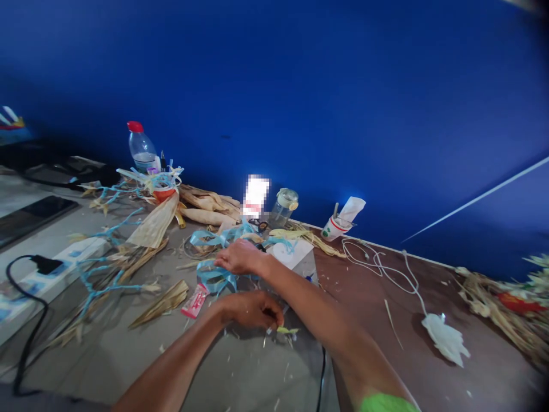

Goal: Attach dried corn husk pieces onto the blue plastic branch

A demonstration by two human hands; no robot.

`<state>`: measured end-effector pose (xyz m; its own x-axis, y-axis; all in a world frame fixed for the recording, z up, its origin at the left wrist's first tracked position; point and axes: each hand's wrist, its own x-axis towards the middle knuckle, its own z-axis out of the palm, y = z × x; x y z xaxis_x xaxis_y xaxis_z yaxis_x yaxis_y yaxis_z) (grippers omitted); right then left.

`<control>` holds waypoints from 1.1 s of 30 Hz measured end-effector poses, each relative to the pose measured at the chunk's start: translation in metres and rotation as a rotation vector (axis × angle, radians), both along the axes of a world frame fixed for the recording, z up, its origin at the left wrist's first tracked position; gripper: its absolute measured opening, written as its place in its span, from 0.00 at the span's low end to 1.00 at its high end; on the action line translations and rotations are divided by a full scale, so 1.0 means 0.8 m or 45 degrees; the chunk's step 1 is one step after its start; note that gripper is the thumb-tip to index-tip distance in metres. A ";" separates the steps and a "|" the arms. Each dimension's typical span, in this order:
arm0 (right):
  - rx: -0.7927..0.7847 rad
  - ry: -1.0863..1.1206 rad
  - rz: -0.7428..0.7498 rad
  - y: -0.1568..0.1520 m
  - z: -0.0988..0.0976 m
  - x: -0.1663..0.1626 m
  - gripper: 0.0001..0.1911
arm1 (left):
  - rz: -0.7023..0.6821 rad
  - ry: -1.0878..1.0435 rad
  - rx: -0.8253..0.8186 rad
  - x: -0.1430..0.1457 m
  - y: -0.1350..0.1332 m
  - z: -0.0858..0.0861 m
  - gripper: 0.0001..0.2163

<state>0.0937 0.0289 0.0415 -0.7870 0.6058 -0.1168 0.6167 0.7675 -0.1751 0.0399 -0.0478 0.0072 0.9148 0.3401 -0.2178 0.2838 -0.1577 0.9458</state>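
Observation:
My left hand is low over the grey table, its fingers curled in. A small yellow-green scrap lies at its fingertips; whether they grip it is hard to see. My right arm crosses beyond the left one, and my right hand has its fingers pinched at a loose, looping light blue ribbon. The ribbon's roll sits just right of that hand. Near my left wrist are a pink-red wrapper and a dry corn husk piece.
Blue-wrapped twigs and a white power strip are at left. Husks, a bottle, a glass jar and a cup line the wall. A white cable and crumpled tissue lie at right.

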 end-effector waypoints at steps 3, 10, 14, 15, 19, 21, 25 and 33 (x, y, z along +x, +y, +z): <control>0.075 0.195 0.058 0.004 -0.007 -0.009 0.20 | 0.043 -0.043 -0.017 0.001 0.000 -0.004 0.06; -0.113 0.256 -0.057 0.013 -0.027 -0.033 0.12 | 0.055 -0.029 0.047 -0.001 0.001 -0.007 0.07; -0.106 0.132 -0.083 0.019 -0.039 -0.033 0.13 | 0.044 -0.001 0.112 -0.001 0.003 -0.007 0.08; -0.041 0.086 -0.065 0.019 -0.041 -0.033 0.13 | 0.041 0.007 0.129 -0.002 0.003 -0.008 0.08; 0.300 -0.019 0.190 0.014 -0.039 -0.035 0.14 | 0.054 0.049 0.131 -0.003 0.003 -0.010 0.09; 0.372 -0.044 0.274 0.013 -0.036 -0.034 0.15 | 0.059 0.054 0.120 -0.003 0.003 -0.009 0.08; 0.282 -0.057 0.214 0.019 -0.035 -0.031 0.12 | 0.051 0.030 0.104 -0.002 0.003 -0.006 0.09; -0.033 0.845 -0.141 0.014 -0.006 0.000 0.11 | 0.090 0.004 0.066 -0.004 0.006 0.006 0.08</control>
<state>0.0939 0.0398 0.0370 -0.6305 0.6904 0.3547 0.4468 0.6965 -0.5614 0.0364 -0.0433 0.0120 0.8875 0.4149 -0.2006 0.2986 -0.1860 0.9361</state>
